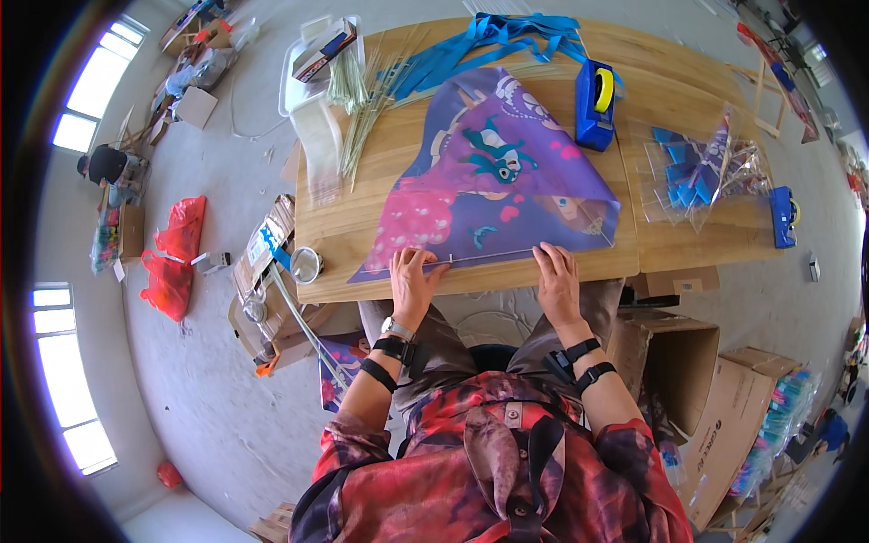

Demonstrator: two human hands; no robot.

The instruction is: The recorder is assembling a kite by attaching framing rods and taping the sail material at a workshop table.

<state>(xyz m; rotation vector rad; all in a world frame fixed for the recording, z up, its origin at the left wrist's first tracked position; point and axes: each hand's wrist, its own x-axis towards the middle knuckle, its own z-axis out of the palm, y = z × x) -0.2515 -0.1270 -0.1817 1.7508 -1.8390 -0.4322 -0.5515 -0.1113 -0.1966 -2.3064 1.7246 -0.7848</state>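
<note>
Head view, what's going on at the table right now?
A seated person is working along the near edge of a purple printed sheet spread on a wooden table. The left hand and right hand are set apart, fingers at that edge, with a thin pale rod or cord running between them. Blue strips and a blue tape dispenser lie beyond the hands; neither is being touched. How firmly the fingers grip isn't clear.

Printed sheet (507, 185) is mostly purple with pink bubbles, pink hearts and a teal cartoon figure. Ribbons (493, 29) are bright blue, tape dispenser (593, 127) blue too, desk (674, 86) honey-brown, shirt (425, 466) all blotchy red and black.
</note>
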